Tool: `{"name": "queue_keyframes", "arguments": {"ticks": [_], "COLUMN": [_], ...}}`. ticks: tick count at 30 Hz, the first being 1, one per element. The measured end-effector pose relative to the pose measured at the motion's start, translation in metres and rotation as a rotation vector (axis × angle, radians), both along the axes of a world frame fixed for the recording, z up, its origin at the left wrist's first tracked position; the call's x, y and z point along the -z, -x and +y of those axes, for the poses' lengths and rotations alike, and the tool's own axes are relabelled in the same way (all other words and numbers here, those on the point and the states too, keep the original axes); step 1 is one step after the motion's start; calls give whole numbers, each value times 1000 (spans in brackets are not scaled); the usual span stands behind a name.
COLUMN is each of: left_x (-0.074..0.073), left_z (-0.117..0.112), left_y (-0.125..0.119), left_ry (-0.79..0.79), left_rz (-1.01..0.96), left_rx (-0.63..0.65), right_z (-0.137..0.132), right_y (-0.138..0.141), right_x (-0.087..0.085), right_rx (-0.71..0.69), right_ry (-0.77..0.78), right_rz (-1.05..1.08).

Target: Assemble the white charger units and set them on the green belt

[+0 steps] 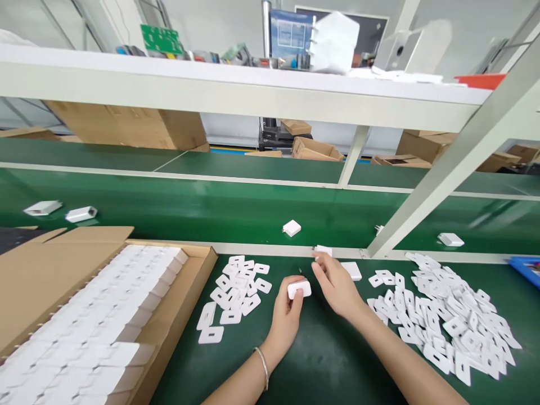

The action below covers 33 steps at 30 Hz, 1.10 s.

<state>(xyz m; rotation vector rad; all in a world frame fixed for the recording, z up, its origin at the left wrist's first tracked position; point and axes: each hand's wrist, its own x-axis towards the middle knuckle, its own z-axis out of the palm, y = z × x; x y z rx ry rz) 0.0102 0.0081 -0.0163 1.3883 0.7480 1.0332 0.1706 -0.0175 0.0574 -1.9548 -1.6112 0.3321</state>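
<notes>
My left hand [287, 312] is closed around a white power adapter [299, 289], its thumb pressed on the face. Dark thin parts, perhaps prongs, stick up behind that adapter. My right hand [337, 284] is just to the right, fingers apart and slightly curved. Its fingertips are beside another white adapter [324, 251] at the belt's edge; whether they touch it I cannot tell. A white square block [351, 271] lies behind the right hand. Left of my left hand is a loose pile of white slotted plates [236, 287].
A cardboard box [198, 281] with rows of white adapters stands at left. A larger heap of slotted plates [451, 320] lies at right, near a blue tray [525, 270]. Single adapters, one [291, 228] midway, sit on the green belt [202, 202]. A slanted post [422, 191] rises at right.
</notes>
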Motion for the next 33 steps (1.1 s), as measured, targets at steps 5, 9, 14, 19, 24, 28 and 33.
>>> {"name": "queue_keyframes", "arguments": {"ticks": [5, 9, 14, 19, 24, 28, 33], "left_x": [0, 3, 2, -2, -2, -2, 0], "left_z": [14, 18, 16, 12, 5, -3, -10], "left_y": [1, 0, -5, -7, -5, 2, 5], "left_ry": [59, 103, 125, 97, 69, 47, 35], "left_rz": [-28, -62, -79, -104, -71, -80, -122], "left_rx": [-73, -88, -33, 23, 49, 50, 92], "right_z": [107, 155, 132, 72, 31, -5, -51], "right_y": [-22, -36, -49, -55, -36, -2, 34], "right_x": [-5, 2, -7, -22, -12, 3, 25], "right_rx": [45, 43, 99, 148, 151, 149, -62], "right_ry": [104, 229, 277, 267, 228, 13, -28], "right_rz": [-216, -290, -411, -479, -497, -330, 361]}}
